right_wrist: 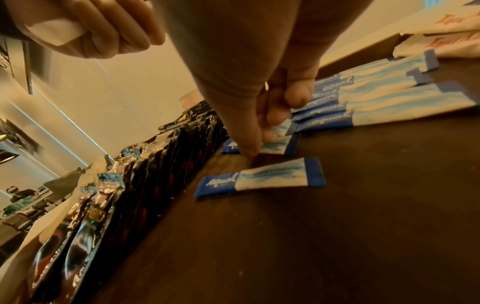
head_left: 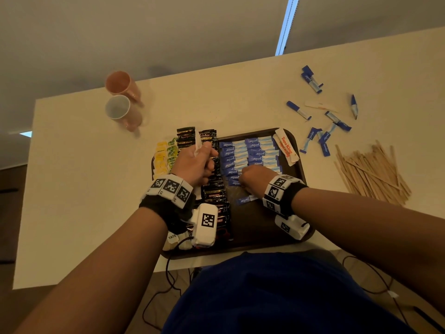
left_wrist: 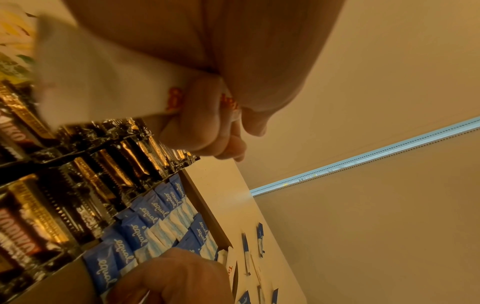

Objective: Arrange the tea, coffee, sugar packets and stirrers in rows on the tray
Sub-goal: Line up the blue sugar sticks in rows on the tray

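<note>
From the head view, a dark rounded-corner tray (head_left: 297, 145) near the tabletop's near edge carries glossy foil coffee sachets (head_left: 214, 189) and rows of blue paper sugar packets (head_left: 250, 153); flat wooden stirrers (head_left: 370, 169) lie toward the tabletop's right edge. In the left wrist view, the left hand (left_wrist: 207, 115) has its grip closed around white paper packets (left_wrist: 103, 92). In the right wrist view, the right hand (right_wrist: 262, 123) has fingertips narrowed onto one blue packet (right_wrist: 278, 145) in the row.

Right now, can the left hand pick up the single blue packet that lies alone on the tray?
Probably not: the left hand already grips a white packet, and the right hand is closer to the lone blue packet.
</note>
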### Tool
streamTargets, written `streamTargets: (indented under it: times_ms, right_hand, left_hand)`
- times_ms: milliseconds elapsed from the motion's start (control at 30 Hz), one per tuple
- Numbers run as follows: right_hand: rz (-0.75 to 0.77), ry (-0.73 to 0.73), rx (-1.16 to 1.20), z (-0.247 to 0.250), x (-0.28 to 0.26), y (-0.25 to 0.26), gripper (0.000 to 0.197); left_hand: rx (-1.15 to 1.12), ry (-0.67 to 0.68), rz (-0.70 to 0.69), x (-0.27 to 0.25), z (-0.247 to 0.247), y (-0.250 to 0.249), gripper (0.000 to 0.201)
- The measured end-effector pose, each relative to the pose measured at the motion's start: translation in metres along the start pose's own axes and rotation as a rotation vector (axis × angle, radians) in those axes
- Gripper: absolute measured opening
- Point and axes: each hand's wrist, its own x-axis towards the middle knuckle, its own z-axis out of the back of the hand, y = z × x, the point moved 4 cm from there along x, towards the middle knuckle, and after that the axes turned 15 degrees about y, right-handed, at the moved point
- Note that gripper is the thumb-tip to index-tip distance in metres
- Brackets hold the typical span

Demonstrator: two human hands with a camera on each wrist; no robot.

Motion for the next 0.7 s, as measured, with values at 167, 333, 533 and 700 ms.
streamTargets:
  times_ms: [167,333,533,700]
  right_hand:
    - [0.009,-0.034,0.016,0.003,0.002,0.001,0.024]
    - [0.031,-0.066,0.014,0.001,0.003,0.006,0.024]
    - [0.074,-0.114,0.034,0.001,0.003,0.009,0.025]
    - [-0.001,-0.308,0.181,0.002,-0.003,-0.012,0.018]
  left_hand:
    - [-0.022,0.004,0.0,-0.001,-0.001,-0.001,0.035]
    - [-0.033,0.002,0.007,0.0,-0.001,0.0,0.035]
    - [-0.026,0.009,0.007,-0.002,0.0,-0.001,0.035]
    - [-0.034,0.008,0.005,-0.002,-0.001,-0.002,0.035]
